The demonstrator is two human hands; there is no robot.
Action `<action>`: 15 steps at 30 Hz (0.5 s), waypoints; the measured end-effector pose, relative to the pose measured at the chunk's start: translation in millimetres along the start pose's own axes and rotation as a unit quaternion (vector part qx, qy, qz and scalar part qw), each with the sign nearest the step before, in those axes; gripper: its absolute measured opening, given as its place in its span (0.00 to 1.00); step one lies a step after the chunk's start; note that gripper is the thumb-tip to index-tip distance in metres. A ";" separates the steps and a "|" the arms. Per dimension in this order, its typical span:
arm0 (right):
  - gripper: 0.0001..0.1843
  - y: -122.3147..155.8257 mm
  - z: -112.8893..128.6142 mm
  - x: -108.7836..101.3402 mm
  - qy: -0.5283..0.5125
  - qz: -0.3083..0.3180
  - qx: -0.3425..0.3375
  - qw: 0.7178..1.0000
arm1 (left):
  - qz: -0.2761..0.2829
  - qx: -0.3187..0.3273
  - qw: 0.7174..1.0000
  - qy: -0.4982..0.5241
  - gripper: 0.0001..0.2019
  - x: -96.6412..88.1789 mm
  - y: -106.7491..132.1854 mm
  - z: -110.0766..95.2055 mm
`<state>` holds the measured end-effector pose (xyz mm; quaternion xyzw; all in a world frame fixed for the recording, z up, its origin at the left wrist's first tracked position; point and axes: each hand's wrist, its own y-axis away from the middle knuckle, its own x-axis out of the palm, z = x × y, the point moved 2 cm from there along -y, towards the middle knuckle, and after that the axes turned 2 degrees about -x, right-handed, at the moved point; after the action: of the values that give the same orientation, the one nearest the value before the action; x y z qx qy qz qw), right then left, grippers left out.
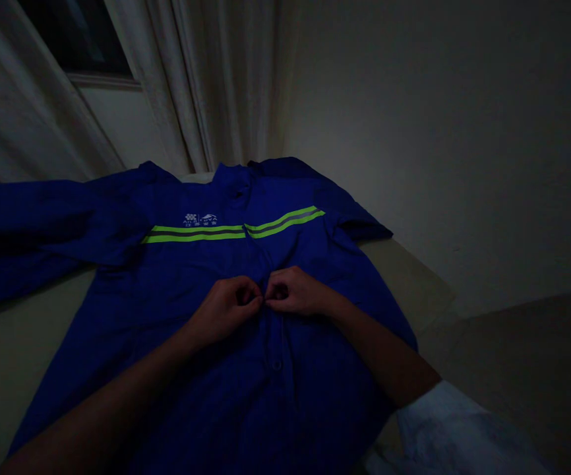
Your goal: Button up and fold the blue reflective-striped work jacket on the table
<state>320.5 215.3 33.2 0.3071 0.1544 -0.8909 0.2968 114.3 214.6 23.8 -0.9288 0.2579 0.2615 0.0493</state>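
Soft, creased woven cloth is seen in the blue work jacket (pixel 181 284), spread front-up on a pale surface (pixel 417 284); its chest is crossed by a lime-and-grey stripe (pixel 196 234), topped by a white logo (pixel 200 220). Its front placket is pinched, thumb to fingertips, by left hand (pixel 231 300) and right hand (pixel 293 290).

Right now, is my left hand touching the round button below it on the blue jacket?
Apart: the head view shows blue jacket fabric between your left hand and the round button.
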 end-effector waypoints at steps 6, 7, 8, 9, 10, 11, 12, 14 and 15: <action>0.05 -2.3 -1.8 1.9 -0.056 -0.008 0.017 0.998 | 0.009 0.033 0.999 0.022 0.13 -1.9 0.9 3.4; 0.05 -2.7 -2.0 2.0 -0.059 -0.008 0.007 0.998 | 0.019 0.040 0.999 0.023 0.14 -3.0 0.7 4.1; 0.05 -3.2 -2.2 2.2 -0.056 -0.008 -0.005 0.998 | 0.028 0.048 0.998 0.017 0.14 -4.2 0.5 4.5; 0.04 -3.5 -2.7 2.6 -0.049 -0.007 -0.017 0.999 | 0.034 0.057 0.998 0.001 0.13 -5.4 0.4 4.6; 0.03 -3.8 -3.3 2.9 -0.043 -0.008 -0.028 0.999 | 0.036 0.066 0.997 -0.022 0.12 -6.5 0.3 4.5; 0.03 -4.1 -4.0 3.2 -0.037 -0.008 -0.036 0.999 | 0.036 0.074 0.995 -0.050 0.11 -7.4 0.2 4.1; 0.03 -4.3 -4.7 3.6 -0.032 -0.009 -0.042 0.999 | 0.033 0.078 0.993 -0.078 0.10 -8.0 0.2 3.6; 0.03 -4.8 -5.5 4.3 -0.020 -0.006 -0.051 0.998 | 0.032 0.067 0.989 -0.124 0.09 -8.1 -0.2 2.7; 0.04 -5.0 -5.6 4.7 -0.013 -0.003 -0.054 0.998 | 0.038 0.053 0.988 -0.137 0.09 -7.5 -0.5 2.5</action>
<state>317.0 219.7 26.4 0.2789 0.1993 -0.8861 0.3120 107.9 219.0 25.5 -0.8696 0.2974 0.3740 0.1239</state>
